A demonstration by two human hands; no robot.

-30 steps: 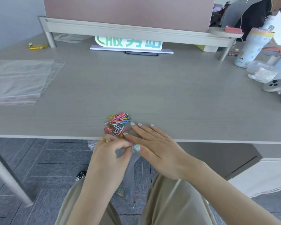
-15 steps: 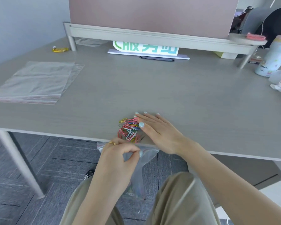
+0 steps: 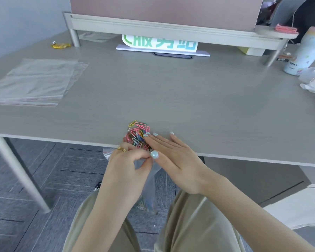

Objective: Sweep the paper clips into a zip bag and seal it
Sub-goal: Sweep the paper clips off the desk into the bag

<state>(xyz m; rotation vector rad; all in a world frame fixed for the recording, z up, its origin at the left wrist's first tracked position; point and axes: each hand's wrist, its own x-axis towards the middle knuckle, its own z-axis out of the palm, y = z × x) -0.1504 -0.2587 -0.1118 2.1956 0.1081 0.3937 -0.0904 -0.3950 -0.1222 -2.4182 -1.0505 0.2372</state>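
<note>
1. Left hand (image 3: 125, 165) is pinched shut on the mouth of the clear plastic zip bag (image 3: 149, 182), which hangs below the grey worktop (image 3: 189, 91) edge.
2. Heap of coloured wire paper clips (image 3: 136, 134) lies at that edge, just above the bag.
3. Right hand (image 3: 173, 157) lies flat and open, holding nothing, fingertips touching the clips' right side.

Right hand (image 3: 173, 157) flat beside paper clips (image 3: 137, 135); left hand (image 3: 129, 164) pinches zip bag (image 3: 149, 180)
</note>
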